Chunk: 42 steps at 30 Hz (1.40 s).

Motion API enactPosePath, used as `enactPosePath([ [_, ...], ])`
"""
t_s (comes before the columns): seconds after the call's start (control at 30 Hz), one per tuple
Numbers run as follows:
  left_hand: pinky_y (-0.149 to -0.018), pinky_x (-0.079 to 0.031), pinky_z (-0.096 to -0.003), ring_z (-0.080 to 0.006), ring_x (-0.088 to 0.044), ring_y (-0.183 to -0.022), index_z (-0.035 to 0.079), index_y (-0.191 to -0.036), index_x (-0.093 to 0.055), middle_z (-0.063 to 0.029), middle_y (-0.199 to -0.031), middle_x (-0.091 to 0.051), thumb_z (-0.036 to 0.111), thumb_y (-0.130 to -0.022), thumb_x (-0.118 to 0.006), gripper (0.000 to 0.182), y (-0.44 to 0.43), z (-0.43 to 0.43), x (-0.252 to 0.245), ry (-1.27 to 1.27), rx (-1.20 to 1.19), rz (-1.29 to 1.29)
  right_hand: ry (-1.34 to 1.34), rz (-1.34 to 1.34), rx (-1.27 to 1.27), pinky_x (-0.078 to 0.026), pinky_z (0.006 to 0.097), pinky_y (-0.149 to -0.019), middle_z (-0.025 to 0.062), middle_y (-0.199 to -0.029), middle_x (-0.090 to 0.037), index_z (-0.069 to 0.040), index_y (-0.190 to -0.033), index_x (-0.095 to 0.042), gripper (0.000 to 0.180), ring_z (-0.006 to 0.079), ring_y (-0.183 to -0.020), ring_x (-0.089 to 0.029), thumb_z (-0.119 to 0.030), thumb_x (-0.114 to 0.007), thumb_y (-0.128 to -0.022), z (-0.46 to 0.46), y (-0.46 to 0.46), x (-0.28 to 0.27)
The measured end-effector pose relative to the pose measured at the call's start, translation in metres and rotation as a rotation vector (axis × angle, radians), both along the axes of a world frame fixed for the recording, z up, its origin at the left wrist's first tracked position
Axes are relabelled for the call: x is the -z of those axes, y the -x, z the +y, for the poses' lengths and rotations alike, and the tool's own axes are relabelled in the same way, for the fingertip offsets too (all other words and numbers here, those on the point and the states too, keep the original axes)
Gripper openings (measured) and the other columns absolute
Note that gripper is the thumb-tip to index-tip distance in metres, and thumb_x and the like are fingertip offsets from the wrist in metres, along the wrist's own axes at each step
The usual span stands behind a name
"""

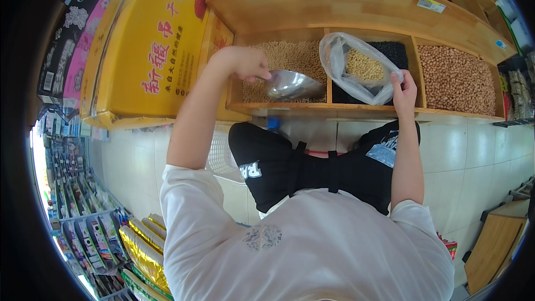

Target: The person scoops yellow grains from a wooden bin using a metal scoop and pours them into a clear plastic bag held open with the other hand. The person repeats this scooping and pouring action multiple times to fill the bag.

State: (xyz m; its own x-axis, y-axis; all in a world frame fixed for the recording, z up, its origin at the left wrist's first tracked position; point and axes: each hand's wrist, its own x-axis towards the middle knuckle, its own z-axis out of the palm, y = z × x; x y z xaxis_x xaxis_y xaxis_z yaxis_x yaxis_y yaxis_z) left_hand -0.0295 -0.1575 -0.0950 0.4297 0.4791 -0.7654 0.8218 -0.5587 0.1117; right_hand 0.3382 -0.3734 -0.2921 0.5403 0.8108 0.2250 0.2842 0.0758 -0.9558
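My left hand [248,63] grips the handle of a shiny metal scoop [294,85]. The scoop is low over the left compartment, at the surface of tan soybean-like beans [288,52]. I cannot tell whether the scoop holds any beans. With its fingers and thumb, my right hand [404,92] pinches the rim of a clear plastic bag [340,62]. The bag's mouth is spread wide, and pale yellow beans [364,65] lie inside. It rests in the middle compartment on black beans [391,54], partly covering them.
Reddish-brown peanuts or beans [457,77] fill the right compartment of the wooden bin [292,8]. A yellow carton [138,50] stands close by my left arm. Below, a white plastic basket [219,156] sits beside my knee. Shelves of packaged goods [90,234] line the left.
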Motion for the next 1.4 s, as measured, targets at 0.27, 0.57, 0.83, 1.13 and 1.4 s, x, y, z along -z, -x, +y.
enactPosePath([
  [0.27,-0.076,-0.059,-0.0474,-0.0318,-0.075,-0.084,0.005,-0.104,-0.077,-0.0133,-0.094,-0.077,0.041,-0.104,-0.064,0.038,0.006,0.006,0.01,-0.28,-0.056,0.049,0.021,0.004,0.005,-0.041,0.0213,-0.065,-0.0047,-0.082,-0.061,-0.002,-0.105,-0.067,0.016,0.0026,-0.073,-0.05,-0.018,-0.068,-0.105,0.0,0.001,-0.003],
  [0.57,-0.082,-0.055,-0.048,-0.0337,-0.074,-0.092,0.01,-0.107,-0.078,-0.0133,-0.093,-0.078,0.04,-0.099,-0.071,0.032,0.045,-0.067,-0.029,-0.627,-0.064,-0.044,0.008,0.004,-0.01,-0.041,0.0223,-0.064,-0.0047,-0.08,-0.06,-0.001,-0.104,-0.067,0.018,0.003,-0.072,-0.049,-0.019,-0.069,-0.104,-0.001,0.002,-0.004],
  [0.83,-0.081,-0.055,-0.0492,-0.0371,-0.073,-0.094,0.012,-0.113,-0.076,-0.0154,-0.097,-0.077,0.041,-0.098,-0.071,0.033,0.061,-0.091,0.017,-0.678,-0.326,-0.344,0.005,-0.038,0.007,-0.04,0.0225,-0.064,-0.0044,-0.08,-0.059,-0.001,-0.104,-0.066,0.018,0.0033,-0.072,-0.049,-0.019,-0.069,-0.104,0.002,0.0,0.003],
  [1.13,-0.08,-0.057,-0.0515,-0.0384,-0.073,-0.096,0.018,-0.121,-0.077,-0.0158,-0.101,-0.077,0.046,-0.099,-0.069,0.036,0.037,-0.085,0.124,-0.66,-0.408,-0.435,-0.008,-0.03,0.005,-0.04,0.0223,-0.064,-0.0046,-0.08,-0.058,-0.002,-0.103,-0.065,0.016,0.0032,-0.072,-0.049,-0.018,-0.068,-0.105,0.003,-0.001,0.003],
  [1.4,-0.08,-0.057,-0.0459,-0.0373,-0.073,-0.091,0.014,-0.124,-0.076,-0.0185,-0.1,-0.077,0.041,-0.097,-0.073,0.038,0.055,-0.088,0.135,-0.653,-0.508,-0.677,-0.019,-0.053,0.02,-0.039,0.0227,-0.061,-0.005,-0.078,-0.056,-0.002,-0.102,-0.066,0.016,0.0029,-0.069,-0.047,-0.017,-0.068,-0.104,0.003,-0.002,0.003],
])
